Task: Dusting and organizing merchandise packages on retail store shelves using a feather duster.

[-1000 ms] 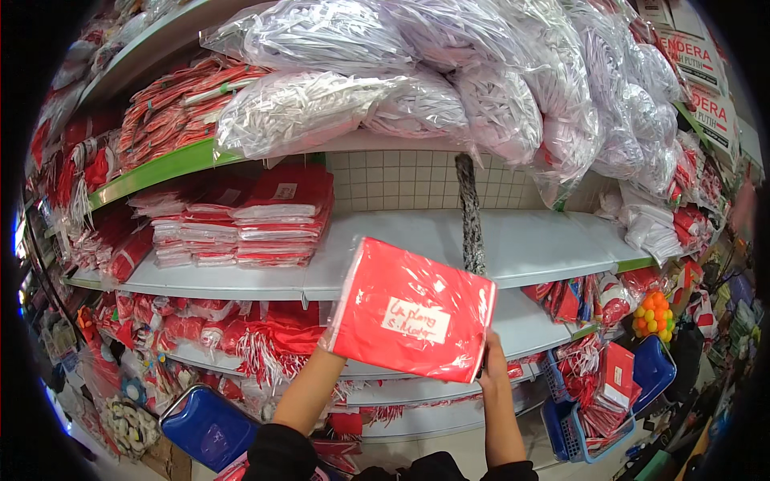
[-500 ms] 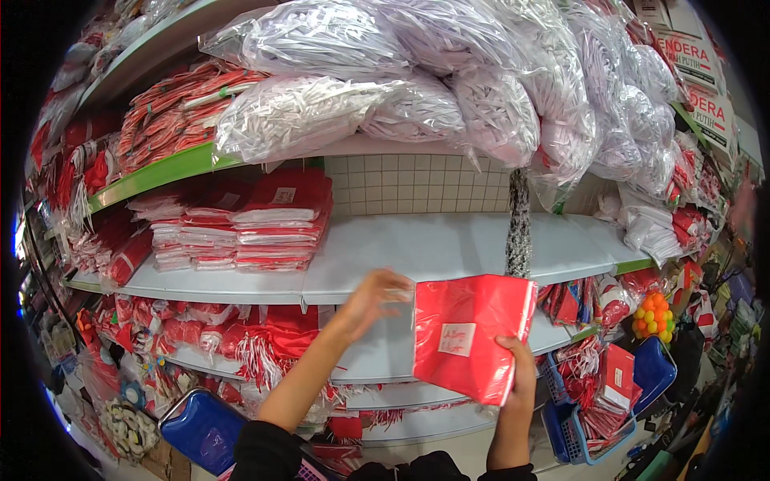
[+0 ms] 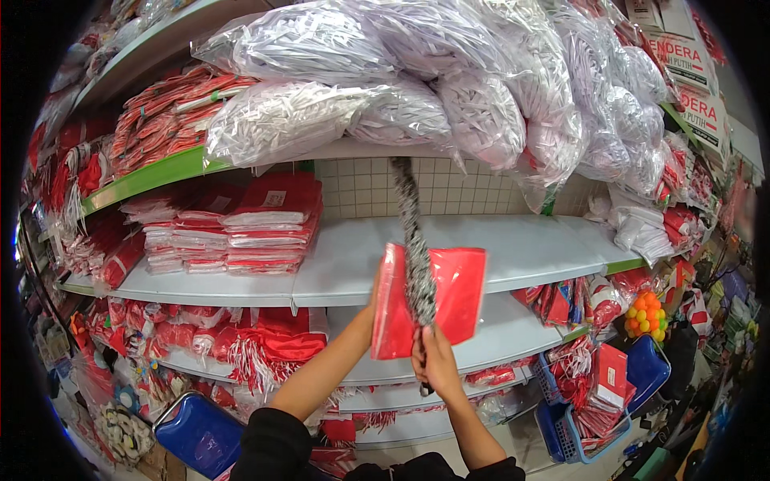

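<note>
Two hands: both raised in front of the white shelf (image 3: 513, 248), black sleeves at the lower edge.
Right hand (image 3: 437, 361): just below the packet, fingers clenched round the lower end of a duster.
Duster (image 3: 414, 240): grey-and-white speckled, standing upright, crossing the front of the packet and reaching above the shelf to the bags overhead.
Left hand (image 3: 374, 293): at the packet's left edge, mostly hidden behind it; it seems to hold that edge, but how the fingers close cannot be told.
Packet (image 3: 459, 293): flat, red, in clear wrap, held upright in the air just before the shelf's front edge, touching the duster.
Shelf: bare in the middle behind the packet.
Red stack (image 3: 257, 224): folded red-and-white packets piled on the shelf, well left of the packet.
Grid wall (image 3: 449, 188): white wire panel at the shelf's back.
White bags (image 3: 385, 88): clear bags of white material heaped on the level above the shelf.
Lower levels: red goods under the shelf; blue baskets (image 3: 634, 377) below it to the right.
</note>
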`<state>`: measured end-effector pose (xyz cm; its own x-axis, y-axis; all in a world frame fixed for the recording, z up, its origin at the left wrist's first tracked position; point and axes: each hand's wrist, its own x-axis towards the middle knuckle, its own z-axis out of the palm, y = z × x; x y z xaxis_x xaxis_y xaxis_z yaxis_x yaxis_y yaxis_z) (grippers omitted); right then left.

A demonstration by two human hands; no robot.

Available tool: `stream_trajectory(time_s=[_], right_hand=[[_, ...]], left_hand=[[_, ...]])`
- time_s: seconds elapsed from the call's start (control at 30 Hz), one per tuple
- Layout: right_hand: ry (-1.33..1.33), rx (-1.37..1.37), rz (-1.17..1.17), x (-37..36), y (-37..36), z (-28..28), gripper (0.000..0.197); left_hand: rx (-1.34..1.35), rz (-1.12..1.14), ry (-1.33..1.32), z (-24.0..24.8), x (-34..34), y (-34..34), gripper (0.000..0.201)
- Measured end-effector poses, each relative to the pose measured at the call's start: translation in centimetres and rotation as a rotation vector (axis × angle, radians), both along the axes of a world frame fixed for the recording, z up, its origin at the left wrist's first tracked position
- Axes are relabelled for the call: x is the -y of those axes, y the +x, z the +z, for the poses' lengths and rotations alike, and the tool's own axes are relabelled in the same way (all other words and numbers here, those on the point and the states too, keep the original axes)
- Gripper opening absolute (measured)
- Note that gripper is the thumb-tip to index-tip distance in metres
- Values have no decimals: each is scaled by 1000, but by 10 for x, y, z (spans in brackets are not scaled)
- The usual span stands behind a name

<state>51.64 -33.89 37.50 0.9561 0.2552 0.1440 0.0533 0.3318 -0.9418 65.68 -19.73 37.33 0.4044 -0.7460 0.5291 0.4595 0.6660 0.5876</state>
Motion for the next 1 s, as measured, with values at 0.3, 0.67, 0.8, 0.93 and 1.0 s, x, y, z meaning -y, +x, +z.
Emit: stream_trajectory(time_s=[0.3,0.67,0.8,0.93,1.0], right_hand=[[-665,167,-475,24,2,-86,24],[-361,94,-221,-1,-11,-87,24],[-246,19,-39,-6,-9,-84,25],[-233,46,30,-11,8,-79,28],[35,-98,-65,-16,12,-62,29]], left_hand=[[-11,123,9,72,-75,35,71],[-46,293,28,51,-76,26,72],[-63,329,25,15,-76,9,72],[-73,397,37,19,-90,2,72],[-80,429,37,31,-89,11,73]])
